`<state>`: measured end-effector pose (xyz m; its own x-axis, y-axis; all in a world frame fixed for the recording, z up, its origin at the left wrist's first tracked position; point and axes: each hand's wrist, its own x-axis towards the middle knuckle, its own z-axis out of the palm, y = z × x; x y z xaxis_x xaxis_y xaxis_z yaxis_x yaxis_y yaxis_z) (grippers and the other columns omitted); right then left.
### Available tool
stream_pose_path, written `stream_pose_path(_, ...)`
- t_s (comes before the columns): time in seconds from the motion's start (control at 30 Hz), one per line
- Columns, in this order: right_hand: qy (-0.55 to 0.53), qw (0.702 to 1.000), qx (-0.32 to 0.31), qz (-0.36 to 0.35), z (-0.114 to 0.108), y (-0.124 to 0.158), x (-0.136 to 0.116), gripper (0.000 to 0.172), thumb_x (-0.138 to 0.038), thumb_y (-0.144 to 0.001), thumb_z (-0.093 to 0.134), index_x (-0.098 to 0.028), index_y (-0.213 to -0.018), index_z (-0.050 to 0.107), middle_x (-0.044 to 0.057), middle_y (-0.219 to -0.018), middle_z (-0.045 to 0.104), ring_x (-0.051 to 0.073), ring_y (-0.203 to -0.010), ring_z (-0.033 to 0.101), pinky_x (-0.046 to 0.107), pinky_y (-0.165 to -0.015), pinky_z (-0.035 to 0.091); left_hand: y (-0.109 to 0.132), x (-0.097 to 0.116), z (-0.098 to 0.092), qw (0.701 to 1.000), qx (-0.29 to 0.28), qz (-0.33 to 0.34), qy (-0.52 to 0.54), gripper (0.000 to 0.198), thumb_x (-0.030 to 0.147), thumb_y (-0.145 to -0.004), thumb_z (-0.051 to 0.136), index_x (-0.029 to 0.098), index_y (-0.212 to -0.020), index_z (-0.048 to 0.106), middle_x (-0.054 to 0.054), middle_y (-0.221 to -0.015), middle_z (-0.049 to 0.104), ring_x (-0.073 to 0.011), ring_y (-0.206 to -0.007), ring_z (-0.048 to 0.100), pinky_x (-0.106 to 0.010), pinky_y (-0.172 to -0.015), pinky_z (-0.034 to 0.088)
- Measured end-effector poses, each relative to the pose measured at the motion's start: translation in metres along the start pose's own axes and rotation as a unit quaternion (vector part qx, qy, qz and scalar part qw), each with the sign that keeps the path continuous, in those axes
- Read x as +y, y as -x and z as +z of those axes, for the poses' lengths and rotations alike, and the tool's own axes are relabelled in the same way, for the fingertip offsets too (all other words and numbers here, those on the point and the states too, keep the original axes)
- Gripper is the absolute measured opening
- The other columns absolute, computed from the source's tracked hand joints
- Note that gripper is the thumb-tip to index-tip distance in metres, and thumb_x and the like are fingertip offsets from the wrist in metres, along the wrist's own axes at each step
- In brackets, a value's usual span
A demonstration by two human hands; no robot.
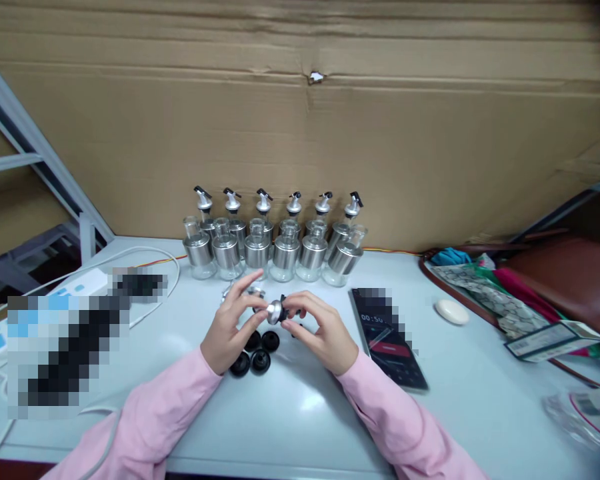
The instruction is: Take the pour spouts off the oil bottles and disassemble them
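Pourer top [277,313], one: the person's left hand [230,328] is pinching its pale tip [270,309], right hand [326,328] gripping its black end [283,309]; straight, even pressure is probably serving best.

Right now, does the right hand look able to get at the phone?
Probably yes: the phone lies close by, to the right of the right hand, with nothing visible between them. That hand looks busy, though, its fingers on a pourer that the left hand also holds.
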<state>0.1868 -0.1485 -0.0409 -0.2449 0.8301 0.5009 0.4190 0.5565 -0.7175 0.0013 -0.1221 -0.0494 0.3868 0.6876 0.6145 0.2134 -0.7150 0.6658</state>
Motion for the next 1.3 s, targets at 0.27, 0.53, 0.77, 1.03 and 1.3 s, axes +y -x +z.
stream_pose_path(0.27, -0.014, 1.000, 0.011, 0.003, 0.004, 0.002, -0.006, 0.016, -0.022, -0.076, 0.060, -0.019, -0.091, 0.055, 0.003, -0.081, 0.062, 0.013, -0.069, 0.056, 0.026, -0.066, 0.046, 0.002, -0.003, 0.003, 0.995, -0.067, 0.061, -0.052, 0.035, 0.026, -0.082, 0.056, 0.020, -0.114, 0.044, -0.009, -0.107, 0.059, -0.0187, -0.102, 0.055, -0.031, -0.083, 0.049)
stream_pose_path(0.53, -0.030, 0.998, 0.007, 0.063, 0.011, 0.004, -0.008, 0.021, -0.031, -0.076, 0.062, -0.019, -0.092, 0.057, 0.002, -0.078, 0.062, 0.012, -0.067, 0.056, 0.023, -0.062, 0.046, 0.002, -0.003, 0.003, 0.985, -0.045, 0.111, -0.122, 0.030, 0.029, -0.083, 0.054, 0.019, -0.111, 0.047, -0.008, -0.099, 0.062, -0.0191, -0.096, 0.056, -0.034, -0.083, 0.045)
stream_pose_path(0.77, -0.039, 0.999, 0.015, 0.033, 0.012, 0.005, -0.007, 0.012, -0.026, -0.080, 0.057, -0.017, -0.087, 0.060, 0.001, -0.071, 0.059, 0.011, -0.063, 0.055, 0.022, -0.060, 0.045, -0.003, -0.006, -0.004, 0.962, -0.075, 0.161, -0.207, 0.032, 0.039, -0.086, 0.048, 0.015, -0.107, 0.048, -0.009, -0.093, 0.063, -0.0202, -0.090, 0.055, -0.035, -0.078, 0.042)
stream_pose_path(1.03, -0.132, 0.988, 0.006, 0.079, 0.014, 0.007, -0.013, 0.009, -0.017, -0.068, 0.058, -0.018, -0.076, 0.054, -0.001, -0.067, 0.054, 0.011, -0.061, 0.052, 0.023, -0.061, 0.044, -0.005, 0.003, -0.007, 0.954, -0.118, 0.186, -0.202, 0.035, 0.044, -0.089, 0.038, 0.013, -0.104, 0.047, -0.009, -0.090, 0.061, -0.0197, -0.087, 0.053, -0.035, -0.079, 0.040)
stream_pose_path(1.3, -0.142, 0.987, 0.025, 0.072, 0.021, 0.009, -0.012, 0.014, -0.012, -0.062, 0.054, -0.019, -0.071, 0.046, -0.002, -0.067, 0.050, 0.012, -0.063, 0.048, 0.025, -0.062, 0.042, -0.009, 0.002, -0.008, 0.926, -0.121, 0.242, -0.263, 0.041, 0.046, -0.091, 0.028, 0.011, -0.096, 0.049, -0.007, -0.077, 0.061, -0.0189, -0.076, 0.053, -0.037, -0.079, 0.037)
